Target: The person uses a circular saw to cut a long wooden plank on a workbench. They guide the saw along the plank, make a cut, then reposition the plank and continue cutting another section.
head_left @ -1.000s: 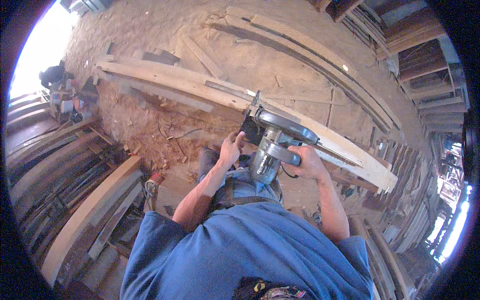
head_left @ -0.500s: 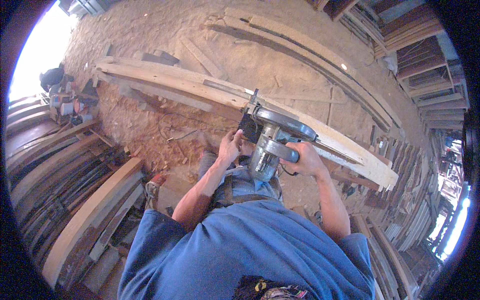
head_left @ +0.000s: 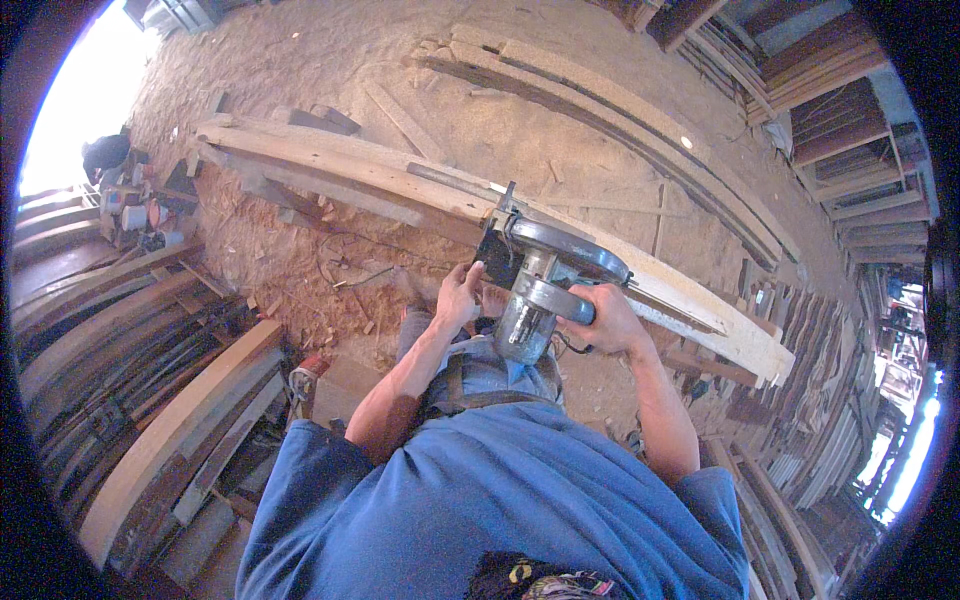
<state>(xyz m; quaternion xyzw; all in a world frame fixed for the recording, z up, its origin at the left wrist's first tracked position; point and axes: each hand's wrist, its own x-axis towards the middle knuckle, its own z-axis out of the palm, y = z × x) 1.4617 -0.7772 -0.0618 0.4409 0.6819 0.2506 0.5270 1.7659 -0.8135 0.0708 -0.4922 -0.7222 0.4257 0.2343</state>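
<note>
A circular saw (head_left: 540,290) with a grey metal housing rests over a long pale timber beam (head_left: 350,155) that crosses in front of me. My right hand (head_left: 608,318) is wrapped round the saw's rear handle. At the saw's dark base plate (head_left: 497,255), my left hand (head_left: 462,298) has its fingers curled against the near edge, with the thumb on top. The blade and the underside of the saw are hidden. Past the saw, the beam runs on to the right and ends in a rough, pale tip.
Long boards (head_left: 600,95) lie on the dusty floor beyond the beam. Curved timbers (head_left: 190,430) are stacked at my left, and cut wood pieces (head_left: 800,350) stand at the right. A cable (head_left: 345,270) trails over wood chips on the ground. Shelves of lumber (head_left: 850,150) fill the far right.
Hardly anything differs. The saw and both hands keep nearly the same place on the beam, with only a slight shift of the saw to the left.
</note>
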